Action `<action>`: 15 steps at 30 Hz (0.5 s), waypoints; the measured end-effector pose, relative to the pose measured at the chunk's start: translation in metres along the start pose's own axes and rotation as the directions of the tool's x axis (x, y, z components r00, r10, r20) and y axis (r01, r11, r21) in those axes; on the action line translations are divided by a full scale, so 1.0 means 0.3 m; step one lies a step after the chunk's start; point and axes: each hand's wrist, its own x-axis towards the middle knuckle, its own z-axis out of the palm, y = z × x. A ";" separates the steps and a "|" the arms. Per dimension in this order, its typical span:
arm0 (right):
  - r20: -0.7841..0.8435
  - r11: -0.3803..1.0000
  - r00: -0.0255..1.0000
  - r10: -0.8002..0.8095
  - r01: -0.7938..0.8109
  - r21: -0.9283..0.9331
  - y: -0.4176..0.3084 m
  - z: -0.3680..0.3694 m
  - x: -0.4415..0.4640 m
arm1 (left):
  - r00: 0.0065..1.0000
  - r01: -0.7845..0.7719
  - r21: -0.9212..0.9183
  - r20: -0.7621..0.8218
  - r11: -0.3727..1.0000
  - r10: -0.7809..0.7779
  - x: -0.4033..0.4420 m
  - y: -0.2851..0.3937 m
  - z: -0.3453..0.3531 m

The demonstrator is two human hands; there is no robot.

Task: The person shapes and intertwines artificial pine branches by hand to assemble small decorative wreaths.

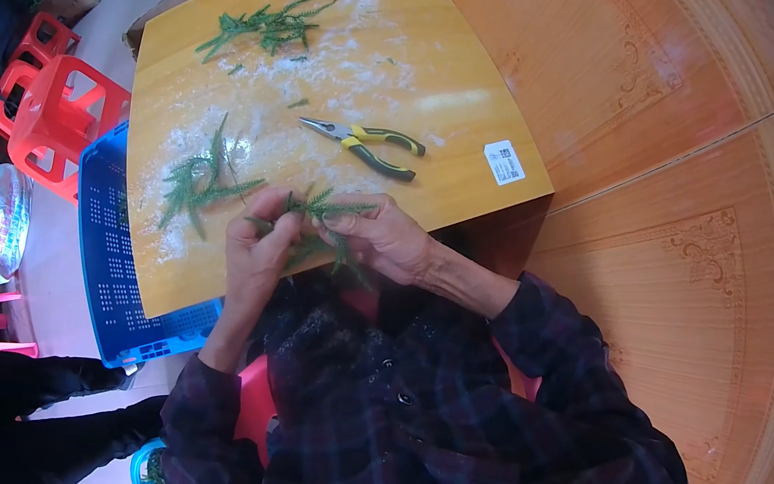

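My left hand [261, 240] and my right hand [385, 239] meet over the near edge of the yellow table [481, 64]. Between them is a green artificial pine sprig [319, 203]. The left fingers pinch its stem end, while the right thumb and fingers close around its needled branches, some of which hang below. Just left of my hands lies another pine sprig [204, 181] on the tabletop. Beyond my hands rest long-nose pliers [362, 142] with yellow and black handles, jaws pointing left. A further bunch of pine sprigs [264, 28] lies at the table's far end.
White flakes are scattered over the tabletop, and a white label [504, 162] is stuck near its right corner. A blue plastic crate [107, 248] stands against the left side. Red stools [63, 115] are farther left. A wood-panelled surface [655, 214] runs along the right.
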 end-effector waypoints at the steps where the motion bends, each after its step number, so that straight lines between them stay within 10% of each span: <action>1: -0.009 1.000 1.000 -0.002 0.002 -0.002 0.000 0.003 0.000 | 0.987 -0.160 0.149 -0.005 0.976 0.163 0.006 -0.015 -0.004; 3: -0.010 0.999 1.000 0.007 -0.007 0.044 0.004 -0.005 0.003 | 0.884 -0.442 0.428 0.057 0.788 0.464 0.022 -0.036 -0.011; 6: -0.022 0.993 1.000 -0.004 0.007 0.117 -0.010 0.019 0.000 | 0.995 0.093 -0.101 0.026 0.990 -0.091 -0.001 0.024 0.000; 15: 0.010 0.987 1.000 -0.008 0.007 0.159 -0.005 -0.002 0.005 | 0.992 0.077 -0.136 0.113 0.988 -0.062 0.002 0.041 -0.006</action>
